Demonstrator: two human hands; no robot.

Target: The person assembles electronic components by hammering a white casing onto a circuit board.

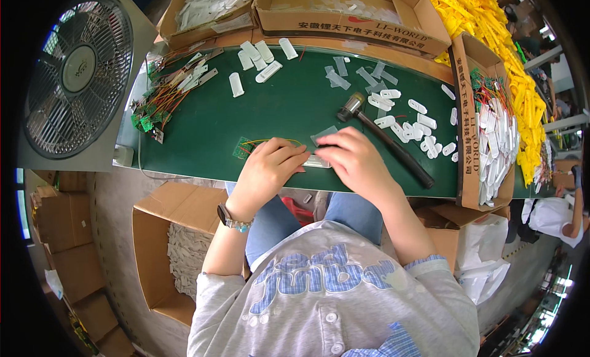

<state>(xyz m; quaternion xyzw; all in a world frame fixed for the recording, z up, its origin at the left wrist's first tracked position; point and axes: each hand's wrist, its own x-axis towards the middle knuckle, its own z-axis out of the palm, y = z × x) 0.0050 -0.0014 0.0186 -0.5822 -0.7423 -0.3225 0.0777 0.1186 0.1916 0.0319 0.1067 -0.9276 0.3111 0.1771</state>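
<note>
My left hand (pixel 275 162) and my right hand (pixel 355 160) meet near the front edge of the green tabletop. Between them lies a small pale casing (pixel 318 162), gripped at both ends; the fingers hide much of it. A green circuit board (pixel 241 148) rests just left of my left hand, and its red and yellow wires (pixel 264 142) run under those fingers. Beside my right fingertips is a clear plastic piece (pixel 324 134). A hammer (pixel 393 139) with a dark handle lies to the right of my right hand.
White plastic shells (pixel 418 128) are scattered at right, more shells (pixel 268 71) at the back. Wired boards (pixel 161 108) pile up at left by a fan (pixel 78 74). Cardboard boxes (pixel 350 31) line the far edge; another box (pixel 468 111) stands right, beside yellow parts (pixel 522 99).
</note>
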